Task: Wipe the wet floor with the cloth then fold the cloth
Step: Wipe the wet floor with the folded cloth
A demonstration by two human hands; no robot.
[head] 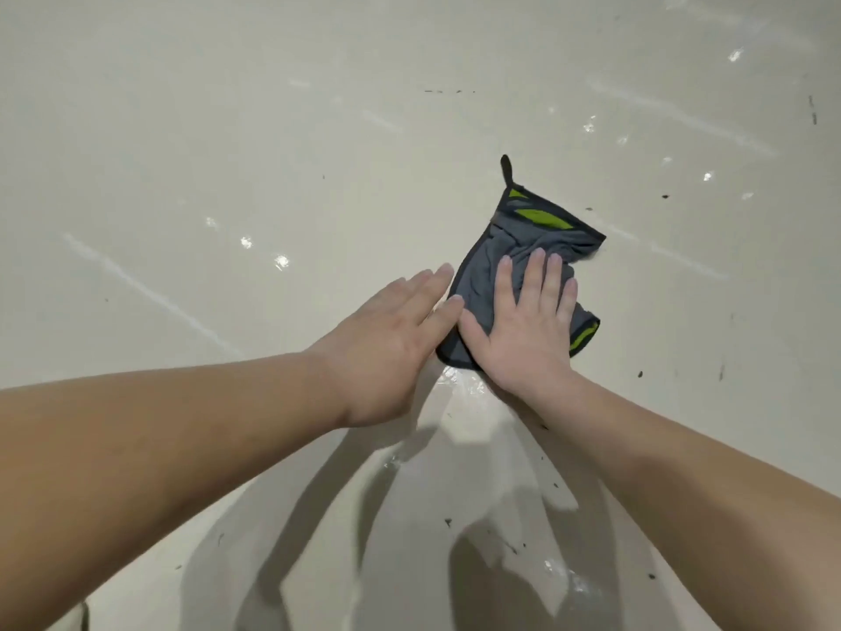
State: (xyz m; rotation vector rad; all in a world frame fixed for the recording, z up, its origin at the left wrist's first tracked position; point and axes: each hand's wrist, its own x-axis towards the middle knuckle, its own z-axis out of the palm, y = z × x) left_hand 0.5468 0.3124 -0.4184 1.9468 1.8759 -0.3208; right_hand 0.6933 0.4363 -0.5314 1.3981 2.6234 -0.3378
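The cloth (pixel 528 266), grey with green stripes and a dark hanging loop at its 12 o'clock end, is lying crumpled on the pale floor (pixel 227 152). The right hand (pixel 528 325) is pressing flat on it, fingers spread, gripping nothing; the left hand (pixel 391 339), also flat and unclenched, is lying at the cloth's 9 o'clock edge. Wet sheen (pixel 459 384) at 6 o'clock suggests wiping is continuing; the next stroke calls for dragging the cloth toward it.

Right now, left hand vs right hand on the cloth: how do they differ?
The right hand lies flat on the grey cloth, fingers spread; the left hand is beside it, mostly over bare floor, fingertips at the cloth's edge. The left hand angles toward the right; the right hand points straight ahead. Both are open, palm down.
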